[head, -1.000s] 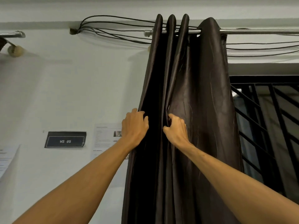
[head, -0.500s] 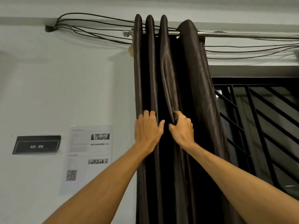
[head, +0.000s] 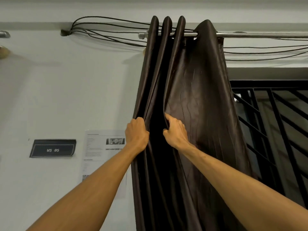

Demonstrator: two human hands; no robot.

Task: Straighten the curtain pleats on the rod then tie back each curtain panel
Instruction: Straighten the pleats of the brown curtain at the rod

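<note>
A dark brown satin curtain panel (head: 200, 90) hangs by eyelets from a metal rod (head: 260, 34), bunched in three narrow pleats on the left and one wide fold on the right. My left hand (head: 136, 133) is closed around the leftmost pleats at mid height, pulling them left. My right hand (head: 175, 130) pinches the edge of the wide fold, its fingers curled into the fabric. A dark gap opens between the two hands. No tie-back is in view.
Black cables (head: 106, 33) run along the wall behind the rod. A black window grille (head: 273, 114) stands right of the curtain. A black "WS 05" label (head: 53, 148) and a printed sheet (head: 104, 157) are stuck on the white wall at left.
My left hand has gone from lying flat on the pleats to gripping them and pulling left. The right hand holds its fold, and the gap between pleats has widened.
</note>
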